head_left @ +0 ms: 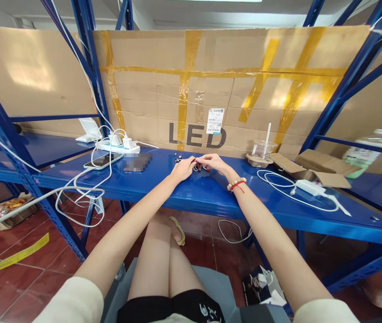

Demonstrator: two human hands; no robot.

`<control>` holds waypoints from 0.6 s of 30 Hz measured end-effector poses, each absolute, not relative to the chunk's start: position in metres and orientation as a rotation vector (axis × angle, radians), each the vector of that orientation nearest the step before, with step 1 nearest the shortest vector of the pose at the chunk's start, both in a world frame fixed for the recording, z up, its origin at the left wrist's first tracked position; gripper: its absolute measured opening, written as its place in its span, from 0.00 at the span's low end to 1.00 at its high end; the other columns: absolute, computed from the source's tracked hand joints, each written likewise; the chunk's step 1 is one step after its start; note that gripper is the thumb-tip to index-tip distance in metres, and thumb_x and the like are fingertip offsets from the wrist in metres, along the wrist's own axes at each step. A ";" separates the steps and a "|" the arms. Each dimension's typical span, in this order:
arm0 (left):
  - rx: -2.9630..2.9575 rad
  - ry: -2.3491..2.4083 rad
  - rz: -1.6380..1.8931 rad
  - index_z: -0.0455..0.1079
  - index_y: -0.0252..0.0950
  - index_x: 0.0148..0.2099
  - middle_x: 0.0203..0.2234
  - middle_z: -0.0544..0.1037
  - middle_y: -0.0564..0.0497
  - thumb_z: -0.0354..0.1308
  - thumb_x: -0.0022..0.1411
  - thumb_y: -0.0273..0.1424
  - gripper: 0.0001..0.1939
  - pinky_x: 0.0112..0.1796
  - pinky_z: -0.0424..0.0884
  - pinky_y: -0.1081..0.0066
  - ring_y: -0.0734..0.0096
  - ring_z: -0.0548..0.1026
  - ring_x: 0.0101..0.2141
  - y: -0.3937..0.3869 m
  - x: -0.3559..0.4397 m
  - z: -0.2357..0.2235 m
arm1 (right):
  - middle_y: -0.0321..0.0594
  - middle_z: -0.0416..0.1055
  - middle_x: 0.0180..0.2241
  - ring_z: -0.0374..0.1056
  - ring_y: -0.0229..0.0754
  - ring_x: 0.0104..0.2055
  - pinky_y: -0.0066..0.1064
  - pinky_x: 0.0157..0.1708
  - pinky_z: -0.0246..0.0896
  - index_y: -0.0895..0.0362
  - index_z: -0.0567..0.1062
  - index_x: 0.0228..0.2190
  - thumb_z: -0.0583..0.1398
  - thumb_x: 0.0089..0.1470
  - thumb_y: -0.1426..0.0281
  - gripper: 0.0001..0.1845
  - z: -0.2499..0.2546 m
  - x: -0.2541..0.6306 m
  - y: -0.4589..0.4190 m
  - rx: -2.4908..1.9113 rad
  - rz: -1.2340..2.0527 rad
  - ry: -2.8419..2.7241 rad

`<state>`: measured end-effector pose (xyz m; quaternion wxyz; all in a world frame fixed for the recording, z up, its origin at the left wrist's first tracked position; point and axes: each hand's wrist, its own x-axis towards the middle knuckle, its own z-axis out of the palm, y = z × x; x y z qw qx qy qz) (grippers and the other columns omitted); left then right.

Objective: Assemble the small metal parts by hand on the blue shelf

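Observation:
My left hand point(183, 169) and my right hand point(215, 162) meet above the blue shelf top point(197, 195), fingertips almost touching. Both are closed in a pinch around something small and dark with red parts, too small to name. Just below the fingers lies a small cluster of red, black and white bits point(204, 168). A few more tiny dark pieces point(177, 159) sit beyond my left hand. A beaded bracelet with a red cord point(237, 184) circles my right wrist.
Left are a white power strip point(118, 146) with cables, a phone point(103, 161) and a blurred dark item point(137, 162). Right stand a plastic cup with a straw point(263, 149), an open cardboard box point(323, 167) and a white adapter point(311, 187). Taped cardboard point(143, 103) closes the back.

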<state>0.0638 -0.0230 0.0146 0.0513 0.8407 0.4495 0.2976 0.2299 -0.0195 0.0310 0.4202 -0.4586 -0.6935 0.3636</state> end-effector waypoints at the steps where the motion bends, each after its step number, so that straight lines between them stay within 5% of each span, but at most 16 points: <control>1: 2.559 1.365 0.909 0.64 0.40 0.44 0.36 0.76 0.49 0.38 0.65 0.36 0.15 0.37 0.67 0.69 0.66 0.73 0.38 -0.023 0.064 0.014 | 0.37 0.66 0.20 0.55 0.30 0.21 0.23 0.17 0.47 0.62 0.76 0.25 0.66 0.34 0.54 0.22 0.031 0.229 -0.020 -1.152 0.915 -1.733; 18: 2.606 1.289 0.892 0.65 0.39 0.41 0.33 0.76 0.49 0.39 0.64 0.35 0.14 0.35 0.67 0.70 0.66 0.74 0.35 -0.015 0.062 0.009 | 0.37 0.67 0.21 0.56 0.30 0.21 0.23 0.18 0.47 0.61 0.76 0.23 0.66 0.34 0.58 0.19 0.027 0.231 -0.016 -1.147 0.909 -1.787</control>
